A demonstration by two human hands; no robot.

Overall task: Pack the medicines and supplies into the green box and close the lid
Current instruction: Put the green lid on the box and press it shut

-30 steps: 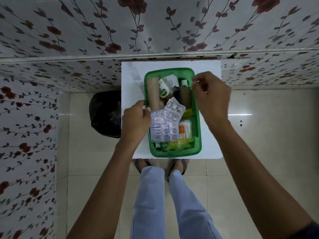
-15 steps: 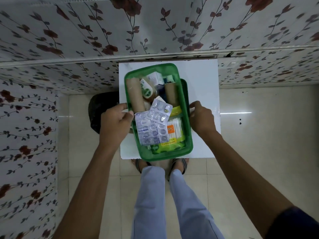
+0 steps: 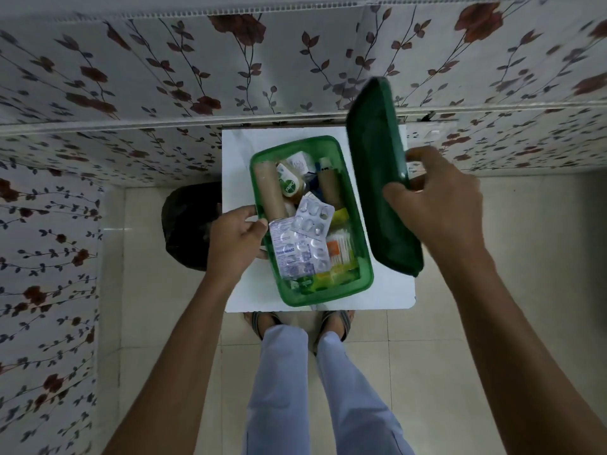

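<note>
While the lid is raised: the right hand (image 3: 440,205) is clamped on the dark green lid (image 3: 377,178), held tilted beside the green box (image 3: 364,257) on the white worktop (image 3: 387,290).
Left grip: left hand (image 3: 236,238) clasps the box's near wall.
Risk: blister packs (image 3: 305,241) ride high and may stop the lid seating.
Risk two: a skewed lid could catch one rim.
Hidden: lower contents; labels blurred.
</note>
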